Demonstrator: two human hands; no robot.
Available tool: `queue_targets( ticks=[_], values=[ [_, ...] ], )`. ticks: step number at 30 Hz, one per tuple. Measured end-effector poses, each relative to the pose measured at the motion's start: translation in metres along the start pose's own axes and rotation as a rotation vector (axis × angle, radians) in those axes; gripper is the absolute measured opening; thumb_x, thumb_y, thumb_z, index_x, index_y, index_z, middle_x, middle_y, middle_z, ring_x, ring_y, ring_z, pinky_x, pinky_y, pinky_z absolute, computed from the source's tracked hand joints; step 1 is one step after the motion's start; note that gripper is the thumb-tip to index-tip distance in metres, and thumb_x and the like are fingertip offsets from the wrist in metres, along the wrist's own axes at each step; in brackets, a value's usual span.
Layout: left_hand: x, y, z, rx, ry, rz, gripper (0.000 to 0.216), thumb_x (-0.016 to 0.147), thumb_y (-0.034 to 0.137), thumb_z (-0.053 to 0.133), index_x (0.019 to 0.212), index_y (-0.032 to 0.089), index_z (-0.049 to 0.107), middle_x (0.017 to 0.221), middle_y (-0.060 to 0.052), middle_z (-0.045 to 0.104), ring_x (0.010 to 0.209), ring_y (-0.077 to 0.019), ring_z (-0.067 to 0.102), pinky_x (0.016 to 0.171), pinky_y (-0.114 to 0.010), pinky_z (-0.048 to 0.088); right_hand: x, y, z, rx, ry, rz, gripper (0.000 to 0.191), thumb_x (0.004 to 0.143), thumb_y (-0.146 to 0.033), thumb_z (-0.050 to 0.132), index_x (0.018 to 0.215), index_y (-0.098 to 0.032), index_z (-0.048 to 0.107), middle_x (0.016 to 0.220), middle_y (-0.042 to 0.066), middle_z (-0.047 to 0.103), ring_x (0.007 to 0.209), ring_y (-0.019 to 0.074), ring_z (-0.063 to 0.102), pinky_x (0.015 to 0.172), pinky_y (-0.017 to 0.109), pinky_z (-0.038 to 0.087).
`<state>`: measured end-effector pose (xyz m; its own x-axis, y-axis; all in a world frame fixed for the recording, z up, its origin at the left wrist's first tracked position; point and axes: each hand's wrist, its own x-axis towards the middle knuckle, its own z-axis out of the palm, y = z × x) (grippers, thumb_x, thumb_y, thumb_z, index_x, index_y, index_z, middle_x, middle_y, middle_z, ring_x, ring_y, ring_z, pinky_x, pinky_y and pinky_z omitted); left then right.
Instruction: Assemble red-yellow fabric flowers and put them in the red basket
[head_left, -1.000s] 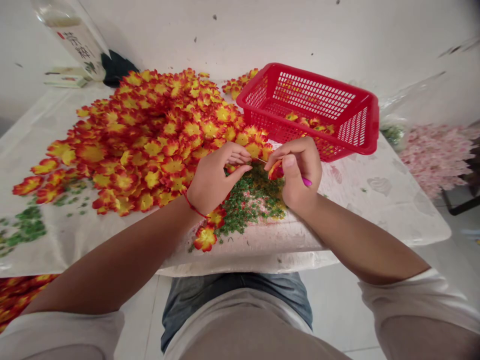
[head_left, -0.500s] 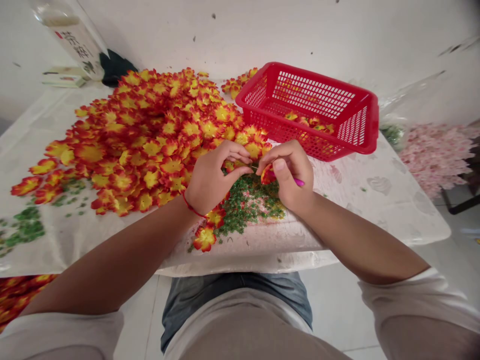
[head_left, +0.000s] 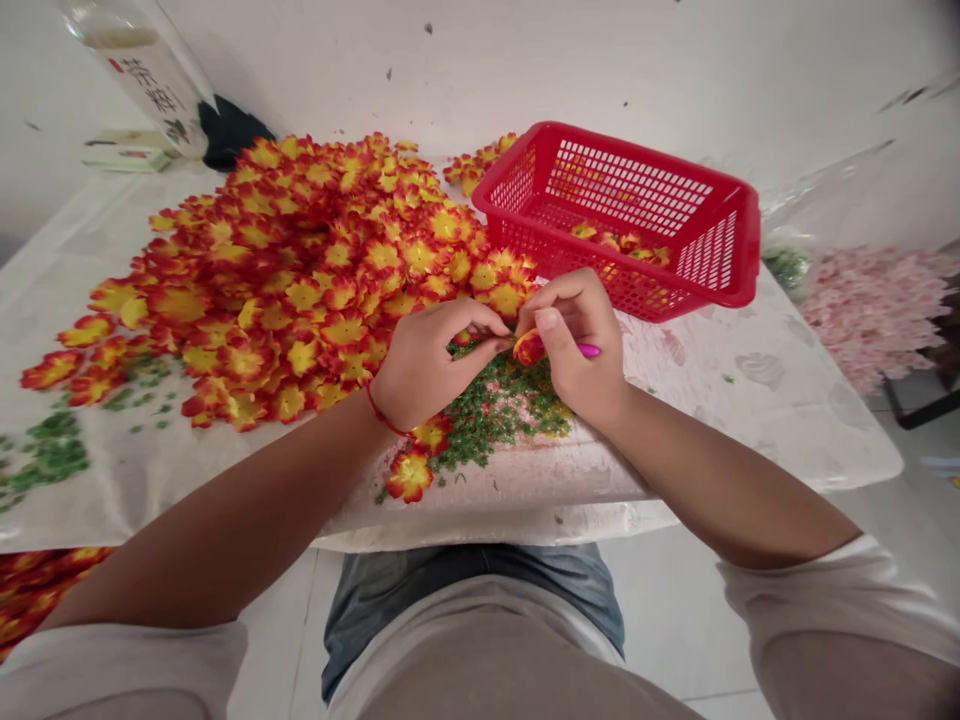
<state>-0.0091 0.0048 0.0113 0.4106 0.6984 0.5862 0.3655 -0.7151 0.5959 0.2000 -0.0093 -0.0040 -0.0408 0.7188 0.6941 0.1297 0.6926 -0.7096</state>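
Observation:
My left hand and my right hand meet over a small heap of green plastic bits at the table's near edge. The right hand's fingers are closed on a red and yellow fabric flower and a thin pink-handled tool. The left hand pinches at that same flower from the left; what sits between its fingertips is too small to name. A big pile of red and yellow fabric flowers lies just behind the left hand.
A red plastic basket with a few flowers inside stands behind the right hand. A bottle and a small box stand at the back left. Pink flowers lie off the table's right end. Green bits scatter at left.
Both hands have come together: the right hand moved left and slightly up with its flower, and the left fingertips now touch it.

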Motion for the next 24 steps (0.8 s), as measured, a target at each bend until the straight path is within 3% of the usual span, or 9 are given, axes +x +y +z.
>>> queue_targets(
  ticks=[9, 14, 18, 20, 24],
  values=[
    [0.0025, -0.0013, -0.0043, 0.044, 0.012, 0.093, 0.008, 0.106, 0.022, 0.076, 0.104, 0.024, 0.084, 0.107, -0.004, 0.087, 0.100, -0.0209, 0.082, 0.096, -0.033, 0.064, 0.0003, 0.0012, 0.0007, 0.019, 0.020, 0.042, 0.030, 0.111, -0.057, 0.074, 0.108, -0.029, 0.064, 0.088, -0.003, 0.065, 0.070, 0.0128, 0.062, 0.064, 0.029, 0.052],
    [0.0056, -0.0004, -0.0076, 0.113, -0.011, 0.051, 0.013, 0.110, 0.024, 0.070, 0.106, 0.023, 0.082, 0.107, -0.005, 0.085, 0.101, -0.0227, 0.080, 0.097, -0.035, 0.063, 0.0034, 0.0024, -0.0021, -0.041, 0.076, 0.137, 0.045, 0.098, -0.062, 0.089, 0.092, -0.026, 0.062, 0.075, -0.006, 0.057, 0.064, 0.0116, 0.053, 0.060, 0.028, 0.043],
    [0.0067, -0.0024, -0.0087, 0.221, -0.041, 0.050, 0.016, 0.114, 0.023, 0.063, 0.107, 0.022, 0.078, 0.107, -0.006, 0.083, 0.103, -0.0234, 0.077, 0.100, -0.036, 0.061, 0.0062, 0.0004, -0.0018, 0.055, 0.050, 0.242, 0.049, 0.106, -0.066, 0.078, 0.086, -0.027, 0.057, 0.061, -0.009, 0.054, 0.048, 0.0095, 0.044, 0.049, 0.027, 0.034],
    [0.0065, -0.0038, -0.0086, 0.249, -0.036, 0.043, 0.018, 0.115, 0.023, 0.062, 0.107, 0.021, 0.077, 0.107, -0.006, 0.082, 0.104, -0.0238, 0.076, 0.101, -0.036, 0.060, 0.0067, -0.0003, -0.0009, 0.116, 0.034, 0.297, 0.047, 0.110, -0.067, 0.072, 0.088, -0.029, 0.054, 0.060, -0.009, 0.057, 0.044, 0.0098, 0.045, 0.045, 0.027, 0.034],
    [0.0053, -0.0066, -0.0076, 0.259, -0.012, 0.063, 0.017, 0.116, 0.025, 0.063, 0.109, 0.021, 0.078, 0.108, -0.005, 0.081, 0.104, -0.0237, 0.076, 0.100, -0.036, 0.060, 0.0065, 0.0011, 0.0001, 0.169, -0.025, 0.368, 0.046, 0.104, -0.064, 0.082, 0.093, -0.029, 0.054, 0.068, -0.009, 0.064, 0.049, 0.0103, 0.056, 0.047, 0.025, 0.040]
  ],
)
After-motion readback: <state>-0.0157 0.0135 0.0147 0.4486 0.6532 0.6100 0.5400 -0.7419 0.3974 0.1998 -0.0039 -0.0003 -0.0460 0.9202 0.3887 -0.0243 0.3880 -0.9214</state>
